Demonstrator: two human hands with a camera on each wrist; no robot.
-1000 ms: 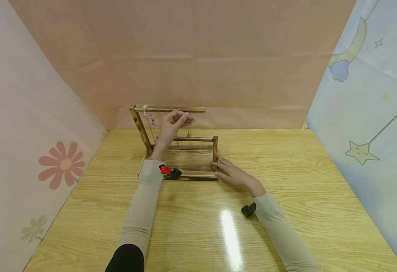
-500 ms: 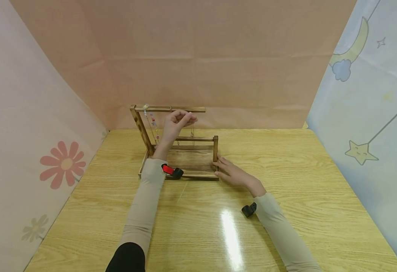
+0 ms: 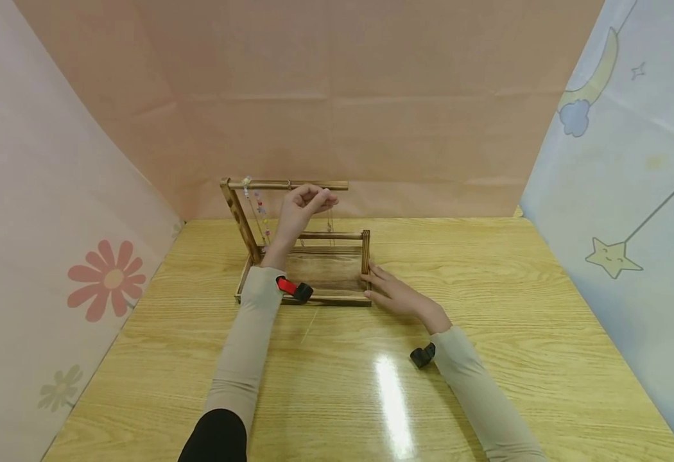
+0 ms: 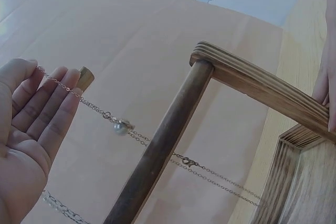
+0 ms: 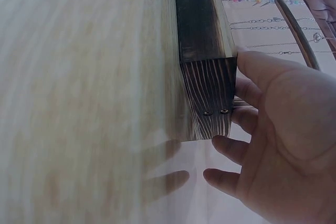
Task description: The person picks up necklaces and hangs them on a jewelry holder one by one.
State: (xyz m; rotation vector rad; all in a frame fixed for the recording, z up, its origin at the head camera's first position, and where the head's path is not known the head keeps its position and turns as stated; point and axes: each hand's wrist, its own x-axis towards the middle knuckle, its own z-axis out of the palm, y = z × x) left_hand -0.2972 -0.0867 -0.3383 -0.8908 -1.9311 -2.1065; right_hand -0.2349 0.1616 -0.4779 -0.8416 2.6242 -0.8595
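My left hand (image 3: 301,208) is raised just in front of the top bar of a wooden jewelry stand (image 3: 325,301). Its thumb and index finger pinch the end of a fine chain necklace (image 4: 122,127), which carries a pearl pendant. The necklace hangs down past the lower bar (image 4: 157,150), with its clasp (image 4: 187,162) showing on the far side of that bar. Whether the chain loops over the top bar is hidden by the hand. My right hand (image 3: 397,298) rests against the stand's right end, fingers fairly straight, thumb touching the edge (image 5: 210,87) of the base.
A colorful beaded strand (image 3: 260,208) hangs at the left of the top bar (image 3: 267,185), and another chain (image 4: 63,208) hangs closer to the middle. The stand sits on a wood-grain table (image 3: 487,333). A peach backdrop (image 3: 400,128) rises behind it.
My left hand has shifted slightly to the right along the top bar, and the hanging chain has moved right with it. The right hand has stayed in place on the stand.
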